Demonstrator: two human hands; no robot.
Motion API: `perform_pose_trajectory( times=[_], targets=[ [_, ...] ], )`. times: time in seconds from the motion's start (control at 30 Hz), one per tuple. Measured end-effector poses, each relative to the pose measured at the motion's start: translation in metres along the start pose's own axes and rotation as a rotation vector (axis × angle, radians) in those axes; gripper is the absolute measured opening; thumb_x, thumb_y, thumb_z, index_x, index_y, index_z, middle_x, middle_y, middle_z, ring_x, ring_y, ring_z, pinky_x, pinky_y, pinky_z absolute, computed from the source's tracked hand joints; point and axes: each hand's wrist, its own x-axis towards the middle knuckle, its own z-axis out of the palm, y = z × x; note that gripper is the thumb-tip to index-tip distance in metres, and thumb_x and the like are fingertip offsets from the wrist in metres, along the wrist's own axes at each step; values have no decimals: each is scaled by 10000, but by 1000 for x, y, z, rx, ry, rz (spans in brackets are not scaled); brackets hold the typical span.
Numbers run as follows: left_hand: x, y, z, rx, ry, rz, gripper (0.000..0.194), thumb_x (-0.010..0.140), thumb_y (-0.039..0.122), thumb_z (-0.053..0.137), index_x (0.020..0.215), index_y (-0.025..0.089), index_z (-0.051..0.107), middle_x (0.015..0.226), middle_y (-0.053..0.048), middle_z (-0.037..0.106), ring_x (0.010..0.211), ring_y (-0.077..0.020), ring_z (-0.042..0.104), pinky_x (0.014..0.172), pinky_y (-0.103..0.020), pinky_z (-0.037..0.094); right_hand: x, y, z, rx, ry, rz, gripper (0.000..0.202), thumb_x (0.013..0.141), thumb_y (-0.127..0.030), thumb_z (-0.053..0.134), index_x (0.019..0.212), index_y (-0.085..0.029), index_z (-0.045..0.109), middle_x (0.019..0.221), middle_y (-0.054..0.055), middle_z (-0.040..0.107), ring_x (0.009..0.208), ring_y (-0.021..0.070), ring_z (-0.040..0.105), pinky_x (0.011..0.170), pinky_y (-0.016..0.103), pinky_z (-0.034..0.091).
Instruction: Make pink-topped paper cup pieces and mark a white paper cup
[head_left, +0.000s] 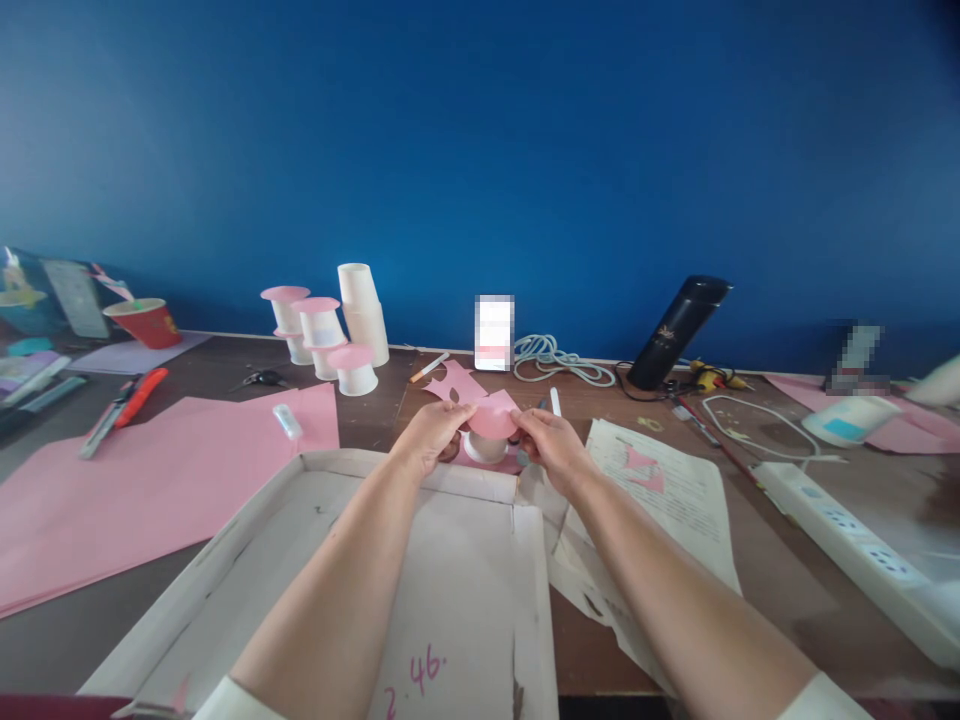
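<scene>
While the left hand (pixel 435 436) and right hand (pixel 551 447) pinch opposite edges of a pink paper disc (pixel 493 416), thumbs and fingers closed on it, a white paper cup (pixel 486 449) sits just below; whether disc and cup touch, I cannot tell. A shallow cardboard tray (pixel 457 590) lies beneath the forearms, in front of the cup. Beyond stands a smartphone (pixel 494 333), a coiled cable (pixel 559 362) beside it; a black thermos (pixel 675 335) stands farther right, nested paper cups (pixel 364 318) left.

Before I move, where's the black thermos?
In the head view, the black thermos is right of centre near the blue wall, just right of the coiled pale cable.
</scene>
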Motion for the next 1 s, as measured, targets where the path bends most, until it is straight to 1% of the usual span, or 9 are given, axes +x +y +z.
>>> perform_pose_trajectory(
  times=[0.07, 0.2, 0.4, 0.57, 0.7, 0.77, 0.87, 0.93, 1.0],
  targets=[
    [3, -3, 1, 10, 25, 28, 357, 704, 418, 722, 666, 174, 465, 520, 46, 420, 366, -22, 270, 390, -195, 115, 1, 0, 0, 5, 4, -2, 310, 700, -448, 648, 582, -182, 541, 587, 2, 572, 455, 73, 377, 425, 227, 206],
    [7, -9, 2, 48, 54, 60, 360, 707, 462, 706, 673, 184, 480, 450, 72, 351, 344, -33, 247, 385, -203, 120, 2, 1, 1, 28, 24, 6, 355, 694, -484, 655, 574, -185, 504, 557, -14, 532, 440, 65, 355, 408, 221, 201],
    [8, -9, 3, 70, 33, 62, 367, 716, 478, 688, 655, 190, 469, 425, 83, 313, 335, -40, 253, 380, -201, 118, 5, 0, 6, 124, 52, 59, 388, 668, -524, 690, 651, -203, 472, 528, -42, 470, 423, 60, 323, 385, 207, 141],
    [6, -8, 4, 69, 37, 43, 367, 710, 467, 695, 649, 192, 459, 422, 83, 314, 329, -40, 251, 377, -202, 117, 8, 1, 8, 159, 46, 67, 412, 624, -539, 725, 673, -214, 477, 492, -58, 442, 411, 62, 303, 389, 213, 141],
    [8, -10, 4, 65, 42, 45, 369, 700, 464, 703, 650, 192, 459, 435, 76, 338, 332, -36, 243, 380, -201, 116, 11, 5, 7, 156, 39, 55, 397, 629, -533, 717, 665, -213, 486, 465, -69, 411, 405, 64, 302, 387, 214, 147],
    [8, -10, 3, 64, 39, 43, 367, 696, 464, 705, 655, 192, 463, 437, 77, 334, 333, -36, 242, 384, -201, 112, 13, 6, 6, 137, 55, 52, 373, 643, -528, 706, 701, -209, 521, 479, -60, 435, 414, 74, 349, 381, 212, 168],
    [9, -10, 3, 50, 37, 36, 366, 697, 451, 708, 651, 192, 454, 456, 68, 359, 336, -33, 246, 388, -201, 113, 19, 8, 3, 98, 60, 35, 369, 664, -527, 694, 799, -200, 588, 555, -22, 535, 459, 95, 455, 377, 206, 230],
    [9, -10, 4, 43, 38, 28, 364, 704, 440, 702, 644, 195, 440, 460, 67, 360, 334, -32, 242, 389, -202, 108, 23, 8, 0, 86, 39, 11, 372, 681, -528, 683, 831, -196, 610, 624, 4, 589, 491, 101, 498, 377, 200, 261],
    [9, -9, 3, 50, 41, 26, 357, 713, 435, 694, 643, 198, 436, 445, 75, 334, 330, -36, 238, 388, -203, 104, 26, 8, -3, 83, -4, -7, 362, 704, -530, 666, 827, -193, 623, 667, 20, 611, 508, 101, 514, 368, 192, 260]
  ],
)
